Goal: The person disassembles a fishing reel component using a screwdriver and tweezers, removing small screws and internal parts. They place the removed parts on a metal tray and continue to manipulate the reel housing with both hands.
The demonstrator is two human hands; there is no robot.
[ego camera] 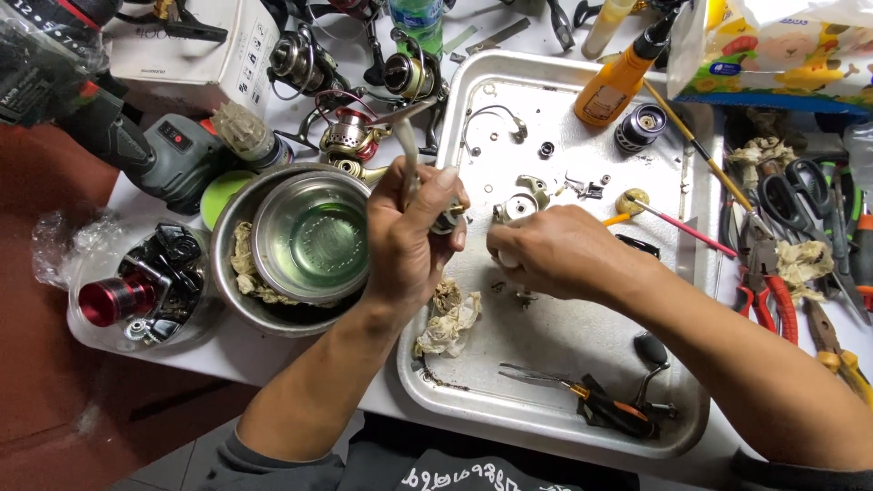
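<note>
Head view: left hand (409, 236) closed in a firm grip on a small metal reel part (447, 218), held just above the left edge of the steel tray (546, 427), beside the steel bowl (309, 238) of liquid; right hand (546, 253) curled shut over the tray, fingers pinching a small pale piece (507, 260), hard to identify. Judged: mid-disassembly or cleaning of the reel part; next move calls for steady fingertip work, loose parts (582, 186) kept on the tray.
</note>
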